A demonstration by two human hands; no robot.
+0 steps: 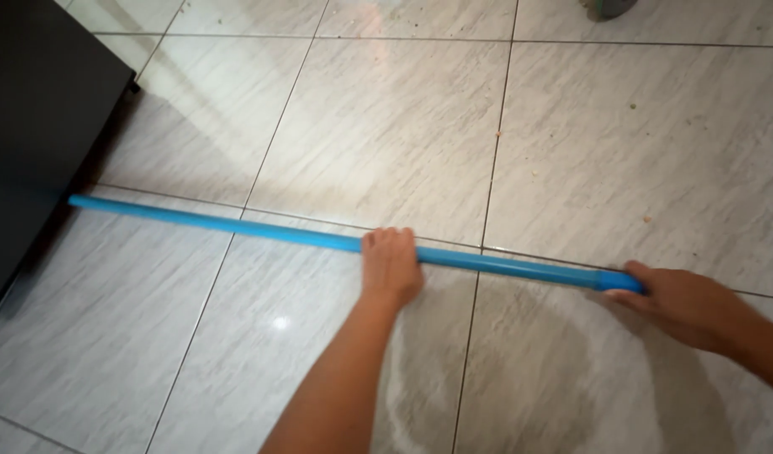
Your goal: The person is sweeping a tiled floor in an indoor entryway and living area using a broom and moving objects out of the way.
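Blue pole (235, 225) ran from left-centre, under the black cabinet (33, 126), to lower right over tiled floor (386, 118), left hand (391, 267) wrapped around mid-shaft, right hand (681, 303) closed on its end.

The blue pole (235, 225) looks like smooth plastic with a soft sheen along its length, and its end cap (619, 281) is a slightly brighter, glossier blue. The floor (386, 126) is glazed tile, pale grey with streaky marbled veining, polished enough to throw back a bright spot of light, though gritty crumbs (630, 108) speckle it. The black cabinet (33, 118) shows a flat, matt, smooth side panel.
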